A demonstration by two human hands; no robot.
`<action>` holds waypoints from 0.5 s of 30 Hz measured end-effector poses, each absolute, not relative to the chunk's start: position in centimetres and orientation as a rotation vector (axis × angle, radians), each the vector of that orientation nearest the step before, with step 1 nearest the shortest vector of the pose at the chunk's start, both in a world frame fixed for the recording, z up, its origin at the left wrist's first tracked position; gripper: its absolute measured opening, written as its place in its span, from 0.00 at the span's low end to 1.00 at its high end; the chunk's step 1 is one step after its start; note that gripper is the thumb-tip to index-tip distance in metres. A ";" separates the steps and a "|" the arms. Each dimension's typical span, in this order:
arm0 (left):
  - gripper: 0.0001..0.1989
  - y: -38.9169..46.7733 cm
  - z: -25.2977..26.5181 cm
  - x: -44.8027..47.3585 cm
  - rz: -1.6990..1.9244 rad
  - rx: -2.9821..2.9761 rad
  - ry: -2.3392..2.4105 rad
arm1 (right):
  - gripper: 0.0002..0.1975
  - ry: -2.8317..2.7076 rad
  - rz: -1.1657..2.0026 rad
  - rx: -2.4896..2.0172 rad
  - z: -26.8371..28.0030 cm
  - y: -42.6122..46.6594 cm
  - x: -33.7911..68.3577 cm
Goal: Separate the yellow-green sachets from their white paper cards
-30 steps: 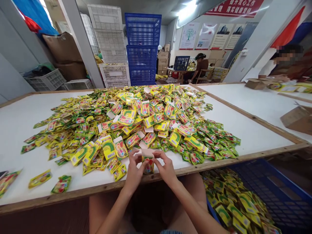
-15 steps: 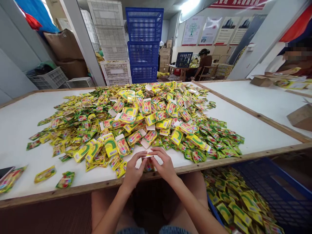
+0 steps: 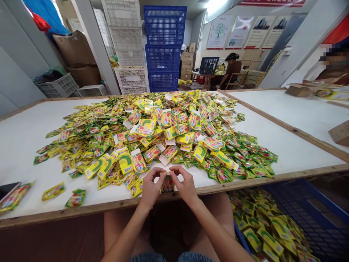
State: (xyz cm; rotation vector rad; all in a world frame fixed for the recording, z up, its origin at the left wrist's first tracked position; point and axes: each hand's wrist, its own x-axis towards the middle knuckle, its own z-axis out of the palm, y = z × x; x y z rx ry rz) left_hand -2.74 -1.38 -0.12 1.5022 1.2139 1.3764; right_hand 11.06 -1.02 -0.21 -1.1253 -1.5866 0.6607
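At the table's front edge, my left hand (image 3: 151, 186) and my right hand (image 3: 185, 186) pinch the top of a small printed carton (image 3: 167, 185) from both sides. Both thumbs and forefingers meet near its upper end, and the fingers hide part of it. Just beyond my fingers lies a heap of similar yellow-and-green cartons (image 3: 144, 128), some with white flaps open. Small green and yellow sachets (image 3: 240, 160) spread around and under them. To the left, a yellow sachet (image 3: 53, 191) and a green sachet (image 3: 75, 198) lie apart from the heap.
A wooden rim (image 3: 81, 211) edges the white table (image 3: 19, 131). Below on the right stands a blue crate (image 3: 313, 207) holding many filled-looking cartons (image 3: 269, 225). Blue crates (image 3: 165, 29) are stacked behind the table. One person (image 3: 231, 67) sits at a far table.
My fingertips have drawn closer together over the carton's top, and less of its white flap shows. More of its printed front is visible below. The view has shifted slightly.
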 end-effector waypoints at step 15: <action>0.09 -1.8 -1.0 -4.6 1.316 1.831 1.252 | 0.09 -1.582 0.556 -1.029 -1.7 -2.2 11.9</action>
